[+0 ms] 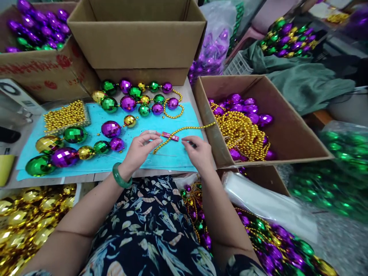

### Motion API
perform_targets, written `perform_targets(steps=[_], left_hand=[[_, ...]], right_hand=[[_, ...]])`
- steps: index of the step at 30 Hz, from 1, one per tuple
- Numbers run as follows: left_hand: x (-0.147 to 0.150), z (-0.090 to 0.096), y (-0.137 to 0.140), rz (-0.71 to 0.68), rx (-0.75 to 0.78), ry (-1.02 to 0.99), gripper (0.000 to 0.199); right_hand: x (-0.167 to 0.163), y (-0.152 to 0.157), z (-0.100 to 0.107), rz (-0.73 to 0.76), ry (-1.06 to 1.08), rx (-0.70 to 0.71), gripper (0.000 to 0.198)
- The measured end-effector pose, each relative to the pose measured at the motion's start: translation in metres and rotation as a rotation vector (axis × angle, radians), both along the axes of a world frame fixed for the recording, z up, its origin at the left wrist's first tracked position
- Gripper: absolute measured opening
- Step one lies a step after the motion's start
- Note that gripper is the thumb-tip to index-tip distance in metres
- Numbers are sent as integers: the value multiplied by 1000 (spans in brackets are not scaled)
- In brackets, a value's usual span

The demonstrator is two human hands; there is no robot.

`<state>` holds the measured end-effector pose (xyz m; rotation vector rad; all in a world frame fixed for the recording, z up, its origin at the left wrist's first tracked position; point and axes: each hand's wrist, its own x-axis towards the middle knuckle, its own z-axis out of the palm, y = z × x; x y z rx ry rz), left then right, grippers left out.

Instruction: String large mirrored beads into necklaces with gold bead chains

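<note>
My left hand (145, 146), with a green bangle (122, 175) at the wrist, is closed in a loose pinch beside a thin gold bead strand (184, 128). Whatever its fingertips hold is too fine to make out. To the right, my right hand (199, 151) is pinched too, and its contents cannot be made out. Between the hands lies a small pink-red packet (171, 137), crossed by the strand. A faint thread (166, 155) shows on the blue cloth (184, 163). Left of my hands lie large faceted beads in green, purple and gold, such as a purple bead (111, 129).
A clear box of small gold beads (66, 117) sits at the left. One open carton (138, 44) stands behind; another carton (296, 157) at the right holds gold strands (241, 134) and purple beads. Gold beads (31, 218) fill a container at lower left.
</note>
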<state>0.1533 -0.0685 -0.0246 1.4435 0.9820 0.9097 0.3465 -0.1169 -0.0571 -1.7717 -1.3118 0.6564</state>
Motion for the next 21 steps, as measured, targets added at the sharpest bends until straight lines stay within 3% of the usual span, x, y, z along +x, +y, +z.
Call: perform_targets(steps=[3, 6, 10, 13, 17, 21], left_hand=[[5, 3, 1, -12, 25, -16, 12], [7, 4, 5, -12, 57, -9, 13], [1, -13, 21, -56, 232, 154, 16], [-8, -39, 34, -210, 500, 531, 19], [-15, -68, 41, -448, 781, 936, 23], [-12, -77, 45, -526, 868, 1022, 21]], right_hand=[[-34, 10, 9, 230, 589, -9, 23], [-55, 15, 8, 267, 843, -41, 19], [-51, 12, -2, 42, 878, 32, 16], [-36, 7, -5, -74, 853, 75, 16], [-28, -1, -5, -119, 855, 84, 17], [-32, -4, -8, -114, 889, 62, 18]])
